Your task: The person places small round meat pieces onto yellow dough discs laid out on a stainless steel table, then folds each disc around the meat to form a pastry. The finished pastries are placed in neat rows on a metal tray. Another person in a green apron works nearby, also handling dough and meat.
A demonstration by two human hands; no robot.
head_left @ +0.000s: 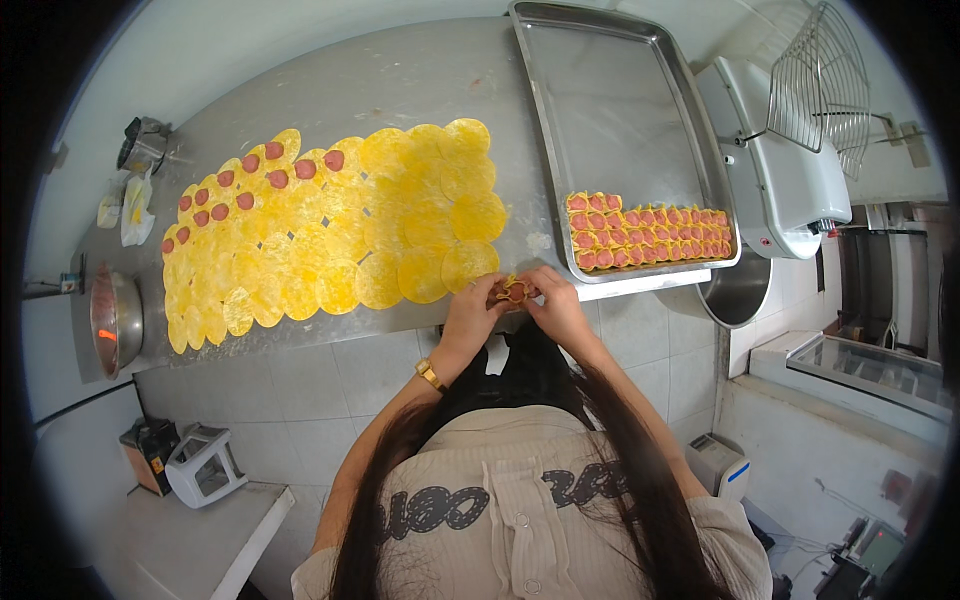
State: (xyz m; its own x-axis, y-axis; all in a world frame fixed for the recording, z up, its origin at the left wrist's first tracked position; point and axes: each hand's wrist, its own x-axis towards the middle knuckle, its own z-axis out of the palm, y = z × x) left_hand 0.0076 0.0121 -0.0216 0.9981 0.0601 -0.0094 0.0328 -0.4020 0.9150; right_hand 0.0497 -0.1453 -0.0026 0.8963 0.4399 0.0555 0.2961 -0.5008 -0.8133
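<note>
Both hands meet at the table's near edge around an open-topped dumpling [515, 291], a yellow wrapper gathered about pink filling. My left hand [470, 318], below which a gold watch [430, 375] circles the wrist, pinches it from the left. On the other side, the fingers of my right hand [557, 308] press its wrapper. Round yellow wrappers [420, 215] overlap in rows over the table to the left. Lumps of pink filling [305, 169] sit on several of those at the far left. Finished dumplings [650, 238] stand packed in rows at the near end of a metal tray [549, 120].
The steel table [400, 70] ends just in front of me. At its left end is a metal bowl [128, 320]; a metal container [145, 143] and a plastic bag [137, 208] stand farther back. A white appliance [770, 170] and wire rack [820, 90] flank the tray on the right.
</note>
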